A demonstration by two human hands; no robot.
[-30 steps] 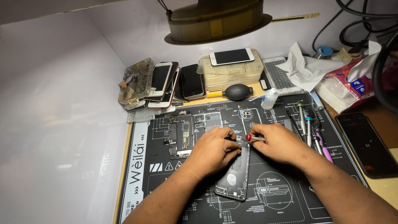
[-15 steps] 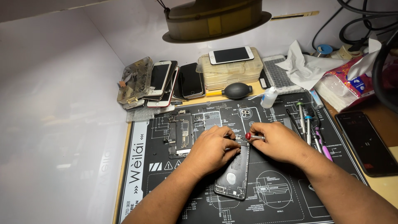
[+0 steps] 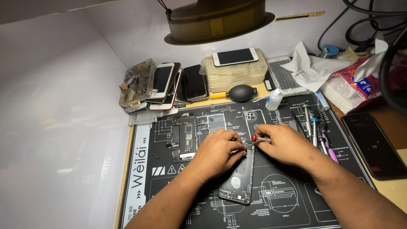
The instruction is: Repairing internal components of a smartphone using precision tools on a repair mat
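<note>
My left hand (image 3: 220, 150) pins the dark phone housing (image 3: 238, 178); my right hand (image 3: 285, 144) pinches a red-capped screwdriver (image 3: 259, 138), mid-unscrewing; steadiness needed next.

Your dark grey phone rear housing (image 3: 238, 180) lies flat on the black mat, back face up, its top end hidden under your fingers. Your small red-capped screwdriver (image 3: 259, 138) lies nearly level, tip toward the housing's top edge.

Stacked phones (image 3: 169, 82), black blower bulb (image 3: 241, 92), perhaps tissues (image 3: 311, 68).
</note>
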